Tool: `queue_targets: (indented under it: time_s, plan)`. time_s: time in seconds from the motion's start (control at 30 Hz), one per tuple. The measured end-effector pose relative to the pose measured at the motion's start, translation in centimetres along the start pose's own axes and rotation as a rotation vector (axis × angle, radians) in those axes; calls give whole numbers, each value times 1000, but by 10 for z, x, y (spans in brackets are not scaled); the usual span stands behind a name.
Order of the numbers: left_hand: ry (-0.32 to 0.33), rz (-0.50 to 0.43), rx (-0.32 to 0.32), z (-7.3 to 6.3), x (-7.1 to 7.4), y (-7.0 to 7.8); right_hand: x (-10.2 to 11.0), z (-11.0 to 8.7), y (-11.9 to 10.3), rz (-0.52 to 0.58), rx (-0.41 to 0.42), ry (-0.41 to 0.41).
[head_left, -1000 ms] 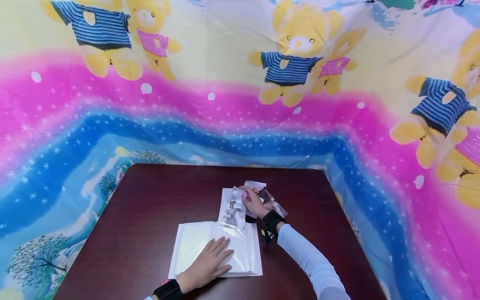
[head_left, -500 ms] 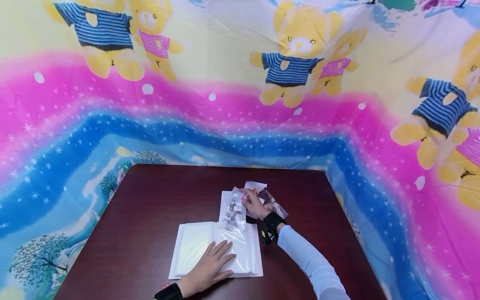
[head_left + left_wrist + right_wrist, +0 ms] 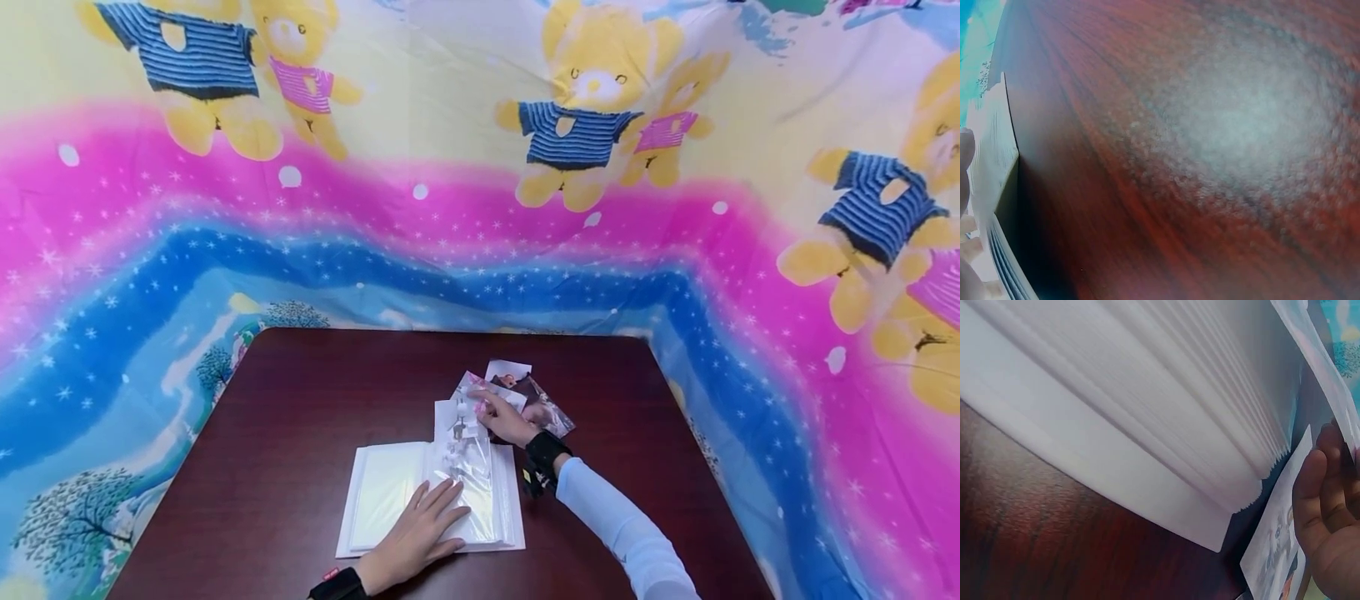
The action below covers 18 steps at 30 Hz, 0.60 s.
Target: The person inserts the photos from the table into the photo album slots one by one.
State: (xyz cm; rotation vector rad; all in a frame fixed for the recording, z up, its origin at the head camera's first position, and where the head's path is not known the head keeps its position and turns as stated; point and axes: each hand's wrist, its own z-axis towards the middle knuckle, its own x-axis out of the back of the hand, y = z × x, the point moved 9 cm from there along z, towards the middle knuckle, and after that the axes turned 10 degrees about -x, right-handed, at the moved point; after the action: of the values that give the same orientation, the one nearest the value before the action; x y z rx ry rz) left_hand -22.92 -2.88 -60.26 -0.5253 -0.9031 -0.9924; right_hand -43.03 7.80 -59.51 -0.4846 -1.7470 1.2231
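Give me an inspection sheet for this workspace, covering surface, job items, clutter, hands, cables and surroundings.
Surface: dark wood-grain table, glossy.
Job items: open white album; pale photo overlapping the right page's upper edge, whether inside a sleeve is unclear.
Clutter: loose photos overlapping beyond the album.
Left hand: fingers spread on the album.
Right hand: fingers at the pale photo's upper part.
Cables: nothing seen.
Surroundings: bear-print fabric behind and beside the table.
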Motion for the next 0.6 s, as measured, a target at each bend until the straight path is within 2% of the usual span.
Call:
queue_targets:
  time_s: [0.2,0.33,0.47,0.6]
  plan:
    - [-3,3,3,-1,-2,0,-2,-17,-22,41,-26,-31]
    - [-3,-3,10,-1,-3,-1,-7,-14,-13,50,4,-30]
    - [-7,-15,17,-2,-5,-2,-9,-11,-1,-6,49,-4]
    - [-4,-18,22,-2,-5,-2,-12,-12,9,-28,31,-29]
